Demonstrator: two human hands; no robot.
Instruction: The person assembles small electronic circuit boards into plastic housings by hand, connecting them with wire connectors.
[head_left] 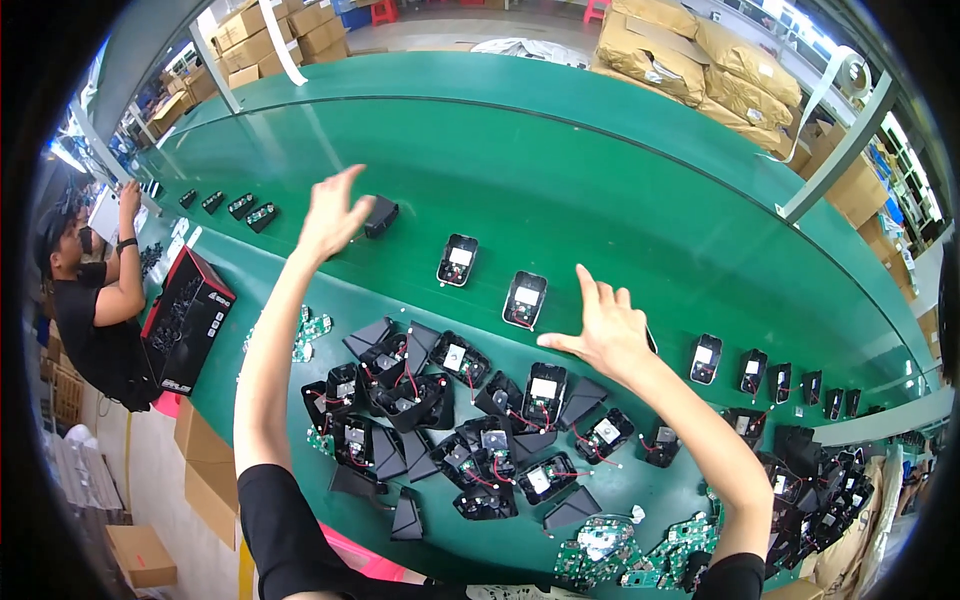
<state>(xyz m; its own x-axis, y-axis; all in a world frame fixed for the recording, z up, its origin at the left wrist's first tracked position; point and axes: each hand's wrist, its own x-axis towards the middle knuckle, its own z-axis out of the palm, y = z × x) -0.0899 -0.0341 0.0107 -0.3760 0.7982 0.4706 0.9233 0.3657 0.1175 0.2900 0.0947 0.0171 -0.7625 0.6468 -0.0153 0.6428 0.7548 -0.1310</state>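
Note:
Over the green belt, my left hand (335, 215) is open, its thumb and forefinger spread. Just right of it sits a black plastic housing (381, 216), closed side up; whether they touch I cannot tell. My right hand (606, 328) is also open, fingers apart and holding nothing, above the belt. Left of that hand lies an open black housing (525, 299) with a white block and a small board inside. A similar housing (459, 260) rests further left, between my hands. Behind my right hand, the edge of another dark piece (651, 341) is mostly hidden.
Nearer me, the bench holds a pile of black housings (410, 395) with red wires and loose green circuit boards (600, 550). More housings (704, 358) line the belt rightward, several black units (261, 216) leftward. A co-worker (95, 290) stands at left beside a black-and-red box (187, 320).

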